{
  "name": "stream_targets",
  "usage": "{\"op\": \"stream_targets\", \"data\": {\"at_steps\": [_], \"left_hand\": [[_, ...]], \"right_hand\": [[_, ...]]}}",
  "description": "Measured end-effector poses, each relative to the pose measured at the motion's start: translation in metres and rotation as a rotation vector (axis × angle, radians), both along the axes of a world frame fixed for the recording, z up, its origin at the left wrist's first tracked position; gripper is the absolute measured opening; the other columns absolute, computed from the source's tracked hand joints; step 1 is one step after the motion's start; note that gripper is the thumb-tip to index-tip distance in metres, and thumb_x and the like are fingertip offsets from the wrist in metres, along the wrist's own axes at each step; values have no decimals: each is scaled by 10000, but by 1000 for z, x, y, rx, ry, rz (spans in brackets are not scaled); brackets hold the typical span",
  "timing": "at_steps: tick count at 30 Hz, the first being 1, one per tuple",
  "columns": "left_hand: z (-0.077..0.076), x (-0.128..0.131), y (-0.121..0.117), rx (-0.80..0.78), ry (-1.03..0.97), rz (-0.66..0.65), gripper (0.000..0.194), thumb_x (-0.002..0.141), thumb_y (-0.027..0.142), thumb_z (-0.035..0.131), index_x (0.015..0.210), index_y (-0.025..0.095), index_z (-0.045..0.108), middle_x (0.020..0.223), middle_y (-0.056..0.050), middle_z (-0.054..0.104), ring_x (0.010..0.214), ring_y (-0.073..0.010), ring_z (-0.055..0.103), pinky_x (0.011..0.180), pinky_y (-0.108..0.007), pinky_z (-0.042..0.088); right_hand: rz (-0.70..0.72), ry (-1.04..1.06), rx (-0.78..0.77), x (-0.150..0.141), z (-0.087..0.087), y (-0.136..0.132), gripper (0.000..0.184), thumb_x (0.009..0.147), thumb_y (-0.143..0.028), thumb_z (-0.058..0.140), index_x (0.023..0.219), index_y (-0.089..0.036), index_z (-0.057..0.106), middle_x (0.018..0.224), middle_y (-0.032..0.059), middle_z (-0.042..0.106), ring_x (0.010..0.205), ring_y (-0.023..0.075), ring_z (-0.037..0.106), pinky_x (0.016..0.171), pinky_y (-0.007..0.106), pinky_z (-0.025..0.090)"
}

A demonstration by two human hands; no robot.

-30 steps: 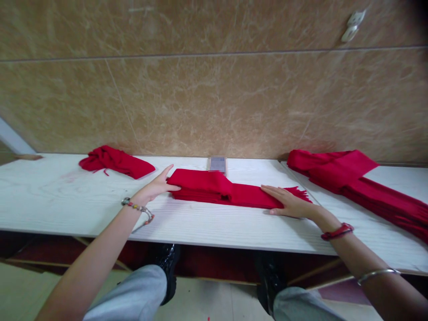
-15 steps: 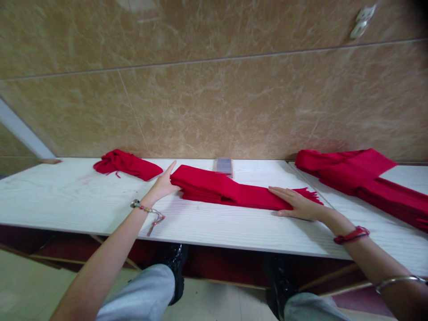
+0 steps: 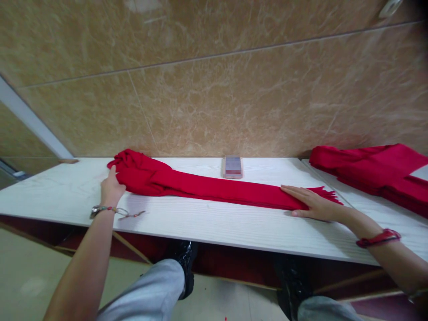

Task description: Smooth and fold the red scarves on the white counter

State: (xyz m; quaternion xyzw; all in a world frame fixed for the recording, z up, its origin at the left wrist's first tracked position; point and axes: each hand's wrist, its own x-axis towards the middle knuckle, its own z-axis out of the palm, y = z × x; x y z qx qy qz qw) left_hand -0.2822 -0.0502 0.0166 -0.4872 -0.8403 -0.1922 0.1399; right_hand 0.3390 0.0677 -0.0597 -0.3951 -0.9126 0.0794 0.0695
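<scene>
The left hand [image 3: 112, 187] closes on the edge of the red scarf [image 3: 220, 188] at its left end, thumb and finger about the cloth, though some fingertips are hidden from me; the right hand [image 3: 310, 204] lies flat on the other end, its fingers extended toward the left and its thumb a little apart. The scarf is on the white surface [image 3: 207, 223], its long axis going from left to right, nearly along the wall [image 3: 214, 111] and slightly nearer to the person at the right; the fringe [image 3: 325, 195] points to the right, past the right hand. Both forearms come from the person's side and stand wide apart; bunched red cloth [image 3: 129, 158] meets the scarf at the left, and I cannot tell exactly where one ends.
</scene>
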Motion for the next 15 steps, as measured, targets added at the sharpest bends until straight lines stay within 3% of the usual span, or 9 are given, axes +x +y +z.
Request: {"op": "stream_targets", "data": {"at_steps": [3,6,8,10,12,15], "left_hand": [[-8,-10,-10,15,-20,200,733,767,143,489,1400,95,125,1113,-166,512,962,-317,550,777,-453,464],[-6,2,-2,8,16,148,712,773,184,483,1400,114,152,1246,-212,385,1050,-358,485,785,-515,449],[0,22,12,-45,78,-63,668,757,161,485,1378,112,242,1294,-189,356,1147,-329,420,894,-478,409],[6,51,26,-149,179,-405,595,755,156,486,1335,163,355,1336,-118,361,1235,-262,346,1005,-387,334],[9,82,35,-316,252,-654,563,759,193,507,1312,224,403,1404,-82,309,1288,-268,268,1027,-416,292],[6,124,37,-488,334,-766,548,746,148,523,1276,273,452,1409,-73,342,1299,-291,251,1023,-525,222]], "right_hand": [[-9,9,-4,0,0,1,840,736,-646,457,1392,-149,289,1415,153,324,1290,299,297,1054,458,273],[-18,12,-8,0,-1,2,838,727,-637,480,1392,-164,292,1410,145,337,1283,303,309,1049,453,286],[-22,2,-14,0,-1,3,844,722,-643,481,1394,-170,289,1410,143,338,1279,302,315,1045,453,293],[-31,-21,-12,0,2,3,854,715,-650,484,1394,-170,288,1413,149,329,1281,306,310,1046,468,280],[-35,-56,23,-4,9,1,841,711,-645,495,1386,-179,307,1424,153,303,1297,317,269,1052,510,235],[28,-72,118,-21,23,-11,732,747,-577,513,1364,-216,351,1448,123,255,1321,316,198,1050,555,188]]}}
